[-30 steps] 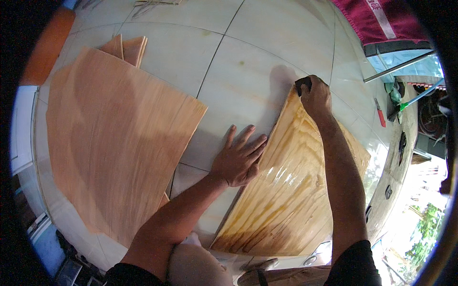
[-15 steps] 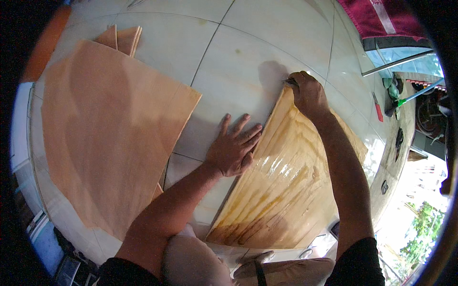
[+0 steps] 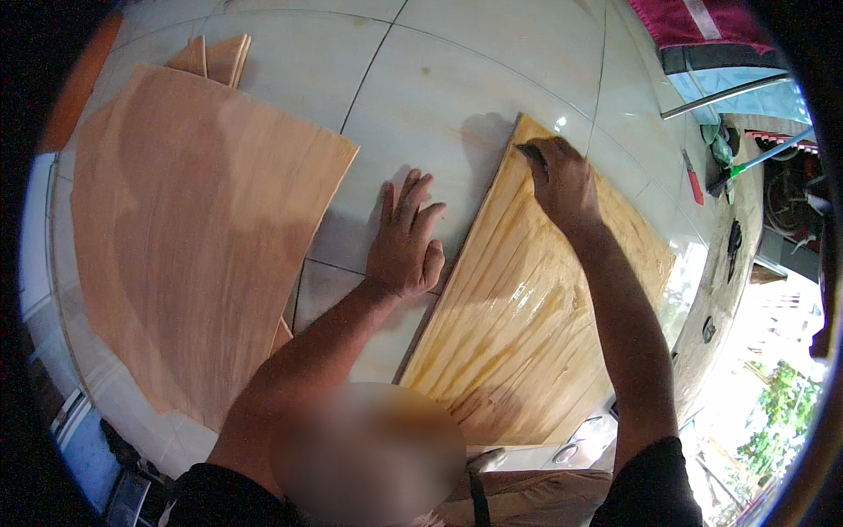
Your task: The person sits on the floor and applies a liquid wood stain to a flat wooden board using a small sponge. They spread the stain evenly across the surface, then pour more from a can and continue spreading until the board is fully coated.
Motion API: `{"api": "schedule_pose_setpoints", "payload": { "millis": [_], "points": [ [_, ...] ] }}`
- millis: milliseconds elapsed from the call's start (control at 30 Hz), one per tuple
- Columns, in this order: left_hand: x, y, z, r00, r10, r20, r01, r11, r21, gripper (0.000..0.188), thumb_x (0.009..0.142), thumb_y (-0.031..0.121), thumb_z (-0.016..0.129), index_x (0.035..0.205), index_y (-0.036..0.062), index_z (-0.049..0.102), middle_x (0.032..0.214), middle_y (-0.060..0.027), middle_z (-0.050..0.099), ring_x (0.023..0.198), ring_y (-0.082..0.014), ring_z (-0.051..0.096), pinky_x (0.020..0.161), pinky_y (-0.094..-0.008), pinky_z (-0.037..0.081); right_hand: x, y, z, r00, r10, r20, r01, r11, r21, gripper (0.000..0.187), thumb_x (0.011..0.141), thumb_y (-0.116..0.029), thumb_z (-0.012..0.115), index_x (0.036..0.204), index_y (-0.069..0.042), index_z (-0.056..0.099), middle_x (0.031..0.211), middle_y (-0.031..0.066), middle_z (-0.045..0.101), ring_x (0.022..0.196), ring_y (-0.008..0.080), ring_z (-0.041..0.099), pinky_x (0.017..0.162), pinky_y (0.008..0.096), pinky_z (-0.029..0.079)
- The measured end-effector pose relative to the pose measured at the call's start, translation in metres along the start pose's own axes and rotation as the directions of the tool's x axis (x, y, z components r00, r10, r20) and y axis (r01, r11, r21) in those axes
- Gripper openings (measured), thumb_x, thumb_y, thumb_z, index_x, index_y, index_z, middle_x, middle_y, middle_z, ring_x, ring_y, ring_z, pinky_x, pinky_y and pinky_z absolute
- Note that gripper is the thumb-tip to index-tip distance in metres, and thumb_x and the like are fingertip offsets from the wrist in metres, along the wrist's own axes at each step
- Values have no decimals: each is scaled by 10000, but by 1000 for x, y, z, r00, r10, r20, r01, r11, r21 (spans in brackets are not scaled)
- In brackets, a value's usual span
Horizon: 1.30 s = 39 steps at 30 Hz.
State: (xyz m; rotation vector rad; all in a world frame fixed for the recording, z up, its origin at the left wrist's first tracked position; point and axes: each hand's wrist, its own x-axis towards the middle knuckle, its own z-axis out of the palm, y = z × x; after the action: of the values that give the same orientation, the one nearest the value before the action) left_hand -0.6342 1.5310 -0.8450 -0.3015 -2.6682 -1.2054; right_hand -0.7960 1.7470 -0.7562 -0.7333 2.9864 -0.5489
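One wet-looking wooden board (image 3: pixel 527 299) lies flat beneath the right hand (image 3: pixel 562 180), its glossy, yellow-streaked face stretching from just beyond the fingers back toward the body. The fingers of that hand are closed on a small dark pad (image 3: pixel 529 153), held down at the board's far end, close to its far left corner; the part inside the grip is hidden. Left of the board's long edge, just beside it and apart from it, is the left hand (image 3: pixel 406 233), holding nothing, its fingers loosely spread; whether it touches the tiled floor (image 3: pixel 465 70) below, I cannot tell. Farther left of this hand lies a wide sheet of plywood (image 3: pixel 202 228), pinkish brown and dry-looking, with smaller wood pieces (image 3: pixel 219 60) showing past its far edge. To the right of the right hand, well apart from it, a knife (image 3: pixel 693 182) with a red handle rests on the floor. Beyond the knife, farther right, are a blue pole (image 3: pixel 773 154) with a green end and a metal bar (image 3: pixel 724 97), and past the bar, farther from the hand, hangs a maroon cloth (image 3: pixel 694 25) with a pale stripe.
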Motion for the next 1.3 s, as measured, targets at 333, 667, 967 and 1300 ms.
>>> {"api": "schedule_pose_setpoints", "payload": {
  "millis": [333,667,967,1300],
  "points": [
    [3,2,2,1000,-14,-28,15,1000,24,428,920,226,457,1284,10,525,1559,-258,403,1519,-460,309,1222,-719,116,-38,6,13,986,-152,73,158,984,-81,254,968,-107,597,1189,-124,722,1066,163,675,1008,341,683,806,452,592],
    [4,5,-2,969,86,232,-147,954,260,471,915,248,500,1312,96,703,1636,-61,424,1553,-343,292,1205,-764,94,-115,-18,25,956,-172,237,188,981,-46,329,855,-29,597,1160,-94,700,1106,158,691,1060,345,677,908,439,582],
    [8,3,-2,967,63,248,-129,957,260,492,954,249,444,1369,137,683,1645,-44,429,1569,-338,265,1215,-747,45,-141,-44,6,981,-140,135,131,989,69,220,932,-64,619,1131,-102,705,1050,136,678,985,335,694,865,440,586],
    [7,1,1,946,87,313,-204,910,362,541,1005,346,365,1461,205,621,1691,-41,342,1580,-347,215,1205,-761,39,-260,-145,29,956,-146,253,133,989,68,321,869,-74,626,1186,-27,638,1108,142,624,961,332,672,811,415,609]
  ]
}}
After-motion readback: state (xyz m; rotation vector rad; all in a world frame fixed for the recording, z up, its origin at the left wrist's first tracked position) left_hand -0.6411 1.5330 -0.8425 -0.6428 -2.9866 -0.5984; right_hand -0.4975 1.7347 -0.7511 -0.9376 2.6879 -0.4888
